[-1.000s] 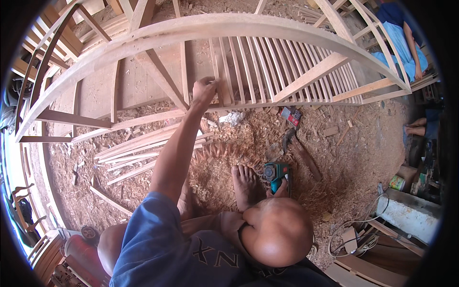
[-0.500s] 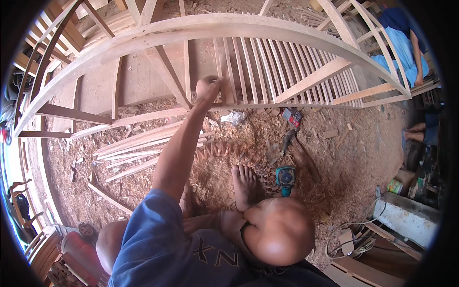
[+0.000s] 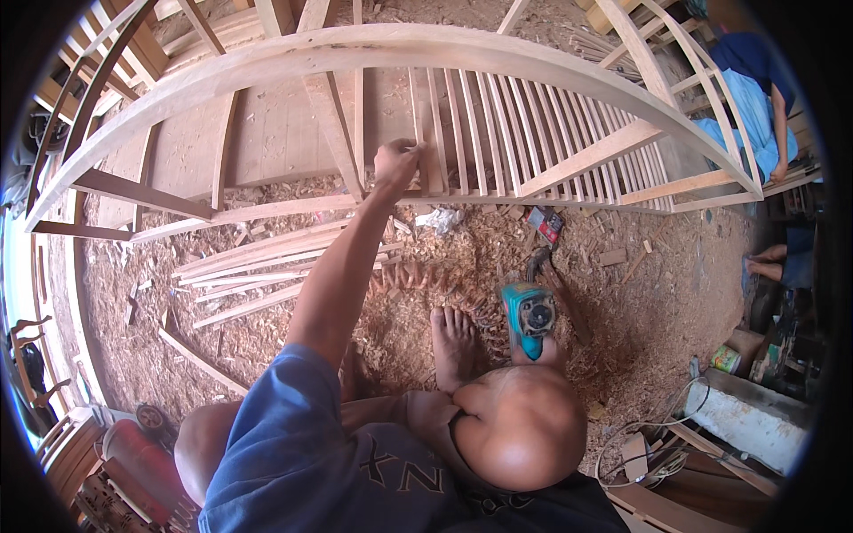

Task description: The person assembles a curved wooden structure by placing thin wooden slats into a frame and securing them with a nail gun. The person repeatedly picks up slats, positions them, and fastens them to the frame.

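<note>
A long curved wooden frame (image 3: 293,53) spans the view, with a row of thin upright slats (image 3: 511,133) filling its right half. My left hand (image 3: 397,163) reaches forward, fingers closed on a wooden slat (image 3: 421,120) at the left end of that row; the slat's upper part is blurred. By my bent knee is a teal nail gun (image 3: 524,311) with a round black cap. My right hand (image 3: 551,352) shows only in part under the tool, at its handle, the fingers mostly hidden.
Loose wooden strips (image 3: 258,266) lie on the shavings-covered floor, and a hammer (image 3: 540,262) lies beyond the nail gun. An orange coiled hose (image 3: 418,275) crosses by my foot. At right are a white block (image 3: 746,417), a cable and another person's arm (image 3: 781,133).
The nail gun has risen and tilted, now looking larger, and more of my right hand shows. My left hand stays at the slat. The whole view has shifted slightly.
</note>
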### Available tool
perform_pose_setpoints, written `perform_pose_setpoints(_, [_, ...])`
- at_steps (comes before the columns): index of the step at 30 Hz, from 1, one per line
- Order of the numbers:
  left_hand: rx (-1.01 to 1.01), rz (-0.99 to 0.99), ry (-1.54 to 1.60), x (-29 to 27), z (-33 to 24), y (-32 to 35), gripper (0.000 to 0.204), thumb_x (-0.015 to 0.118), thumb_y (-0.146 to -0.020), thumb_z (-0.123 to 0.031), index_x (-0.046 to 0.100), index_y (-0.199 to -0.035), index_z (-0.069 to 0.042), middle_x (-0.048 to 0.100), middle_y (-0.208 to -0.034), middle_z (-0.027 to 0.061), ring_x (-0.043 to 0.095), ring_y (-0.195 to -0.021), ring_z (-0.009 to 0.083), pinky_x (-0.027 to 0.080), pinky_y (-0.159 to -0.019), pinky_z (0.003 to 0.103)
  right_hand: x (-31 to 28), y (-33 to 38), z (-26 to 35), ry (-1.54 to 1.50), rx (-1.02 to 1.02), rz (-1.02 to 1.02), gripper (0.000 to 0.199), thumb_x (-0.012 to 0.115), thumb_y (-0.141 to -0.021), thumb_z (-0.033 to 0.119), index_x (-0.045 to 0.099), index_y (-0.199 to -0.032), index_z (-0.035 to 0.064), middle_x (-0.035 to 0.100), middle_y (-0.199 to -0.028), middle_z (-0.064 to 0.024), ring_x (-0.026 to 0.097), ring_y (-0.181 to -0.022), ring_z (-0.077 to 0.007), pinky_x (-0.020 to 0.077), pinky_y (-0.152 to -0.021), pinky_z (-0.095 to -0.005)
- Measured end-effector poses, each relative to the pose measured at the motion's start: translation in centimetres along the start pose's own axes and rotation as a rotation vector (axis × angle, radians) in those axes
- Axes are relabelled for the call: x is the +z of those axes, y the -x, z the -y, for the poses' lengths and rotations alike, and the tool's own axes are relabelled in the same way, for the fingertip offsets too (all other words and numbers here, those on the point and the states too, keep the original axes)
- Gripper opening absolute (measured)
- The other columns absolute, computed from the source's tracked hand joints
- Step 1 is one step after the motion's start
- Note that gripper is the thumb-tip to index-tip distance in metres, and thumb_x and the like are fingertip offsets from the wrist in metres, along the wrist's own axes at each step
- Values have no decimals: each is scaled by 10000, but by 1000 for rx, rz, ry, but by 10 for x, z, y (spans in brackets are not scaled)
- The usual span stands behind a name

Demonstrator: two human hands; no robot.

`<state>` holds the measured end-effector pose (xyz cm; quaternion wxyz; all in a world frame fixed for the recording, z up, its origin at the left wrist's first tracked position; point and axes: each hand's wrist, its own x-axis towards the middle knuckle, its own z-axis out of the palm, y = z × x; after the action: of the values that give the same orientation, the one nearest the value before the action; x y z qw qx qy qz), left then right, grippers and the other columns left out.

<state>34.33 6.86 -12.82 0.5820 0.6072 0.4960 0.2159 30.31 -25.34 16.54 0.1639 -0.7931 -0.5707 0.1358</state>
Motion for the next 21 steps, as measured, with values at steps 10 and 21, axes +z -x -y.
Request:
perform_pose_setpoints(10, [-14,10,39,1,3,-2,389,789,-869,-325,751,-1051,16,732,-824,62,657,-708,107,535,-660,286,-1,3,-13,-74,48,146,220,747,-791,260,685,-808,49,672,-690,-82,672,-652,-207,515,-750,-383])
perform_pose_setpoints(21, [-31,44,68,0,2,-2,396,761,-877,-314,745,-1094,18,769,-924,145,738,-794,194,587,-768,333,52,-59,-132,-668,543,253,173,658,-904,148,612,-858,-11,614,-623,-99,603,-534,-169,489,-525,-328])
